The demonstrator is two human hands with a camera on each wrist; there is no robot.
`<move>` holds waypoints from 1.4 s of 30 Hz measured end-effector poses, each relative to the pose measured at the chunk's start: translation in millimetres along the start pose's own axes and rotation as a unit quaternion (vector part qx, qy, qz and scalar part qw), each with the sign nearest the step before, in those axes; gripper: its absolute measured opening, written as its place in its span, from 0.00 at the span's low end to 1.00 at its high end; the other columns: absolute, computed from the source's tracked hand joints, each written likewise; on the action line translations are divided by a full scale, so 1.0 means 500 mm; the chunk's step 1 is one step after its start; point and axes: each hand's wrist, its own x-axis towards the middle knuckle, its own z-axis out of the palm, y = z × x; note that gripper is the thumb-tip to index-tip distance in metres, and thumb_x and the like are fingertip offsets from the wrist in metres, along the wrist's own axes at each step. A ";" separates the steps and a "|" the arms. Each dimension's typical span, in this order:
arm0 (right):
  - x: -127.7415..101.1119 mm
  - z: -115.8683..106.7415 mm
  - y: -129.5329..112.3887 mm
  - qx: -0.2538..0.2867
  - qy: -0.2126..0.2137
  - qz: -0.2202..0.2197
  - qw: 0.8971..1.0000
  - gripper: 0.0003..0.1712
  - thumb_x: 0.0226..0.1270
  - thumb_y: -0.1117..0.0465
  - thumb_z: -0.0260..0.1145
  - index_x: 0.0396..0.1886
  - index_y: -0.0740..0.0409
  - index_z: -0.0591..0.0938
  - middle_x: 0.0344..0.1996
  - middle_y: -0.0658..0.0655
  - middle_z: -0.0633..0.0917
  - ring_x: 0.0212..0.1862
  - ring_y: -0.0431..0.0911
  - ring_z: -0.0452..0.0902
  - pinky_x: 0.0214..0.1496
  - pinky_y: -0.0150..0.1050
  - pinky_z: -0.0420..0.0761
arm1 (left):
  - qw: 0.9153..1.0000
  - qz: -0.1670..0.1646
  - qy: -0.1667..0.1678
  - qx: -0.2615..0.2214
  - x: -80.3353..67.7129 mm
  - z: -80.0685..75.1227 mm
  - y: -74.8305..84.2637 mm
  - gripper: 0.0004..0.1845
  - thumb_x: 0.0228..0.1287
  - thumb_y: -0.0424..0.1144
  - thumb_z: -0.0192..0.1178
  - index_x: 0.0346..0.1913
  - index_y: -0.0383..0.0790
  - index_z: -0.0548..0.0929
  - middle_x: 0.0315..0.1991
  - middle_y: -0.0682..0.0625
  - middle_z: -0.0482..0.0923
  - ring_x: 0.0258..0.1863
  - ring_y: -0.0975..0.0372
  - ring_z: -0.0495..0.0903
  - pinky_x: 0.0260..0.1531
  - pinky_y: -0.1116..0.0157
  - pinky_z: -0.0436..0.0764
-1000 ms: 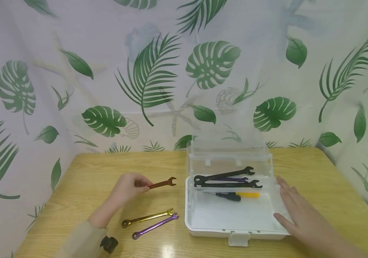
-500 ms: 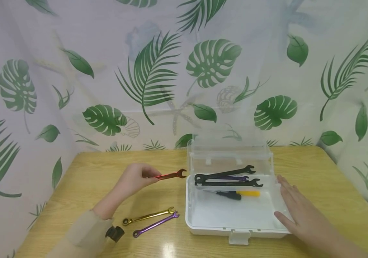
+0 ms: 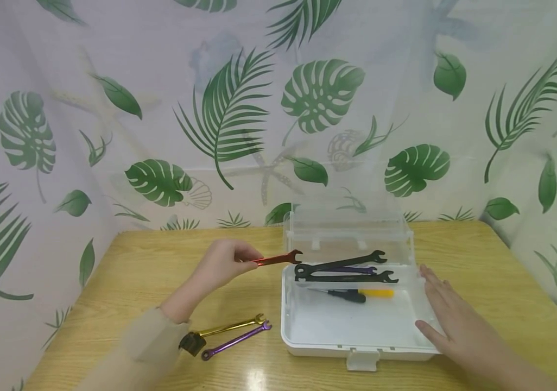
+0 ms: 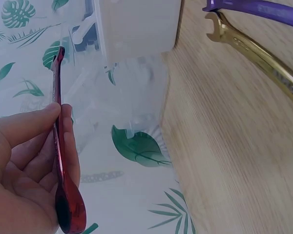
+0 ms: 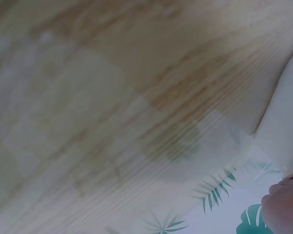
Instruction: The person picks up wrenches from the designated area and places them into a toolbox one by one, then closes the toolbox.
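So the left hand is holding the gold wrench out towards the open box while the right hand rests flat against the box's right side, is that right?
Not quite: the left hand holds the red wrench, as the head view shows. The gold wrench lies on the table beside the purple wrench. The rest stands: the right hand rests flat against the open box.

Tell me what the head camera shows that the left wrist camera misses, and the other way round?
Only the head view shows the right hand resting flat against the white plastic box, with black wrenches and a yellow-handled screwdriver inside. Only the left wrist view shows the red wrench's ring end by the palm. Both show the left hand pinching the red metal wrench, plus the gold wrench and purple wrench.
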 end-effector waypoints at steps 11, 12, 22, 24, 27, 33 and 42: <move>0.000 -0.001 -0.001 -0.003 0.003 -0.002 1.000 0.50 0.78 0.49 0.65 0.84 0.70 0.53 0.86 0.66 0.53 0.89 0.51 0.39 0.77 0.18 0.21 | 0.999 0.026 -0.012 -0.016 0.038 0.030 0.036 0.06 0.67 0.29 0.71 0.44 0.37 0.93 0.40 0.45 0.93 0.37 0.61 0.87 0.39 0.68 0.85; 0.000 -0.002 -0.001 -0.003 0.002 -0.001 1.000 0.50 0.78 0.49 0.65 0.84 0.70 0.53 0.86 0.66 0.53 0.89 0.52 0.39 0.77 0.18 0.21 | 0.999 0.029 -0.012 -0.015 0.041 0.033 0.040 0.05 0.68 0.29 0.71 0.44 0.38 0.93 0.40 0.45 0.93 0.37 0.61 0.87 0.39 0.68 0.84; 0.001 -0.001 -0.003 -0.004 -0.001 0.002 1.000 0.50 0.78 0.49 0.65 0.84 0.69 0.53 0.86 0.66 0.52 0.89 0.53 0.41 0.76 0.18 0.20 | 0.998 0.062 -0.025 -0.005 0.069 0.067 0.073 0.08 0.69 0.28 0.70 0.46 0.40 0.94 0.44 0.46 0.93 0.38 0.61 0.86 0.39 0.70 0.84; 0.001 -0.001 -0.004 -0.004 0.000 0.003 1.000 0.50 0.78 0.49 0.65 0.84 0.69 0.53 0.87 0.65 0.52 0.89 0.52 0.40 0.76 0.18 0.20 | 0.997 0.072 -0.030 -0.007 0.074 0.073 0.079 0.08 0.69 0.28 0.70 0.46 0.39 0.94 0.44 0.46 0.93 0.40 0.59 0.88 0.40 0.70 0.85; 0.000 -0.002 -0.005 0.000 -0.002 0.006 1.000 0.50 0.78 0.48 0.65 0.84 0.69 0.53 0.86 0.66 0.53 0.88 0.56 0.45 0.76 0.17 0.20 | 0.996 0.084 -0.036 -0.007 0.080 0.081 0.090 0.08 0.68 0.28 0.70 0.46 0.38 0.94 0.45 0.45 0.93 0.43 0.57 0.89 0.42 0.70 0.86; 0.000 -0.001 -0.005 0.004 -0.008 0.011 1.000 0.50 0.78 0.48 0.66 0.85 0.68 0.53 0.86 0.66 0.53 0.87 0.58 0.47 0.76 0.17 0.20 | 0.994 0.094 -0.051 -0.015 0.092 0.100 0.111 0.08 0.68 0.28 0.70 0.47 0.37 0.93 0.45 0.44 0.93 0.45 0.54 0.91 0.43 0.70 0.87; 0.000 -0.001 -0.006 0.004 -0.016 0.017 1.000 0.51 0.79 0.47 0.64 0.85 0.68 0.51 0.87 0.66 0.51 0.87 0.59 0.46 0.75 0.17 0.19 | 0.993 0.103 -0.059 -0.014 0.109 0.130 0.139 0.07 0.68 0.29 0.71 0.46 0.38 0.94 0.45 0.45 0.93 0.46 0.55 0.91 0.44 0.70 0.86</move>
